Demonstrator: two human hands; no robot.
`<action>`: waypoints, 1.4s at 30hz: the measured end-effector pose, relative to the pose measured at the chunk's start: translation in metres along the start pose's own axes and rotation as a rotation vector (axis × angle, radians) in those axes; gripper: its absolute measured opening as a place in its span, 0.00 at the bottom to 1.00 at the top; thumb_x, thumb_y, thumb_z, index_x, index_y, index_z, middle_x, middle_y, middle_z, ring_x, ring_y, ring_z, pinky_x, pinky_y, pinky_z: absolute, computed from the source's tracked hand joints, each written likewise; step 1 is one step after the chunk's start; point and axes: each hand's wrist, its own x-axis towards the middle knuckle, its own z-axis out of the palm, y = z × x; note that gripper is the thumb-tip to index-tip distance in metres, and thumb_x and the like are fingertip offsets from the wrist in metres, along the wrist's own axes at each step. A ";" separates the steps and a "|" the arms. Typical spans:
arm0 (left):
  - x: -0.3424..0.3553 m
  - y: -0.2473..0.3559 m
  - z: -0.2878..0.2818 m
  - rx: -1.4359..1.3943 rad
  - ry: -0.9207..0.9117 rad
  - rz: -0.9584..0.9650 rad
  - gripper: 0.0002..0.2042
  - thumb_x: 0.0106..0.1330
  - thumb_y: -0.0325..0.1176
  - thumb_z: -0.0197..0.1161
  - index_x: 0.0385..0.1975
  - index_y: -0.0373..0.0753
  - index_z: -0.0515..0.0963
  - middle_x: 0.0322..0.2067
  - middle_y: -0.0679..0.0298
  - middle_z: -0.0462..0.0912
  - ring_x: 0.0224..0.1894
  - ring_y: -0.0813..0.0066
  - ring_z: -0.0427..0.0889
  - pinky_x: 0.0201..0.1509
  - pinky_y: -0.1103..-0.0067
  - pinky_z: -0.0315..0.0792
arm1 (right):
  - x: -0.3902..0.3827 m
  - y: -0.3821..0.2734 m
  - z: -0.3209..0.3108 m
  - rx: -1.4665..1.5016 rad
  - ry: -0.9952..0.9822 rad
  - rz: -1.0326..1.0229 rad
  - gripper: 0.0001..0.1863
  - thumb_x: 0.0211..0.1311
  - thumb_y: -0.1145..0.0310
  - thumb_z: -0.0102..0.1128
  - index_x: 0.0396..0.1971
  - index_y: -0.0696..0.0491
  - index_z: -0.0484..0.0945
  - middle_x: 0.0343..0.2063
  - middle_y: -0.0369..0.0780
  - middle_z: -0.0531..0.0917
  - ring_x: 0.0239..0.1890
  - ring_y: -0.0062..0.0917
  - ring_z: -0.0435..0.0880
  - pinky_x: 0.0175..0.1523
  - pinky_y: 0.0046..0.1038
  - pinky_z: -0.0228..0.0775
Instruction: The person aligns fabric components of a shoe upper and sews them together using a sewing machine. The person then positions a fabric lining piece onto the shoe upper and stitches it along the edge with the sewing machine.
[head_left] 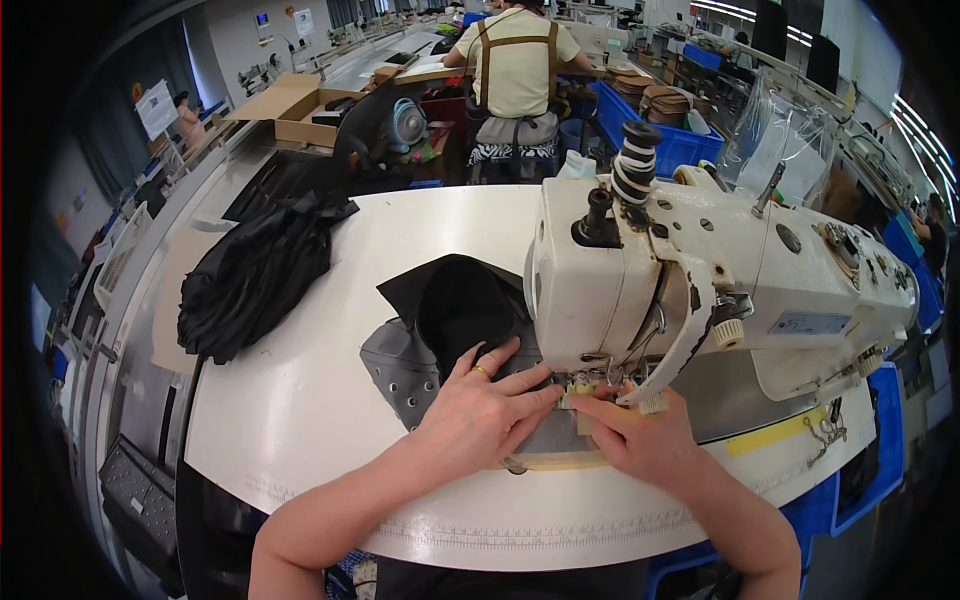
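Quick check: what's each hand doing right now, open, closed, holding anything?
Left hand: open, fingers spread flat, pressing the grey and black workpiece.
Right hand: fingers pinched on the workpiece edge by the sewing machine needle.

A worker's left hand [483,410] lies flat, fingers spread, on a grey perforated piece [402,370] with black fabric [462,300] just left of an off-white sewing machine [700,270]. The right hand [640,435] pinches the material directly beneath the machine's head, apparently at the needle, which is hidden. Well left of the machine, a heap of black cloth [255,275] rests on the white table [300,400]. Behind the machine, another person [515,70] sits facing away.
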 end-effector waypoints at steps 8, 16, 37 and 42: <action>0.000 0.002 0.003 0.012 0.017 -0.007 0.12 0.65 0.35 0.65 0.47 0.44 0.84 0.56 0.61 0.82 0.61 0.43 0.75 0.65 0.47 0.64 | -0.001 0.001 0.001 -0.005 -0.022 0.010 0.21 0.48 0.74 0.63 0.45 0.43 0.86 0.32 0.31 0.85 0.31 0.23 0.85 0.36 0.29 0.80; -0.001 0.005 0.003 0.056 0.020 -0.023 0.13 0.67 0.37 0.63 0.49 0.43 0.83 0.59 0.60 0.79 0.61 0.42 0.75 0.65 0.46 0.64 | 0.001 -0.002 -0.004 0.003 -0.054 0.022 0.20 0.48 0.74 0.63 0.44 0.44 0.87 0.33 0.33 0.85 0.26 0.23 0.84 0.30 0.26 0.77; -0.014 -0.001 -0.001 0.045 0.046 -0.011 0.16 0.65 0.38 0.64 0.52 0.45 0.82 0.59 0.64 0.80 0.64 0.47 0.73 0.66 0.48 0.64 | 0.000 -0.007 -0.005 0.155 -0.009 -0.003 0.21 0.47 0.78 0.63 0.44 0.43 0.86 0.34 0.30 0.86 0.29 0.24 0.85 0.36 0.27 0.78; -0.038 -0.002 -0.046 -0.042 -0.303 0.063 0.12 0.66 0.34 0.61 0.48 0.48 0.84 0.58 0.67 0.81 0.65 0.57 0.73 0.70 0.48 0.60 | 0.010 -0.041 -0.016 0.203 0.078 -0.186 0.21 0.50 0.74 0.65 0.48 0.51 0.83 0.47 0.40 0.84 0.40 0.32 0.85 0.45 0.33 0.78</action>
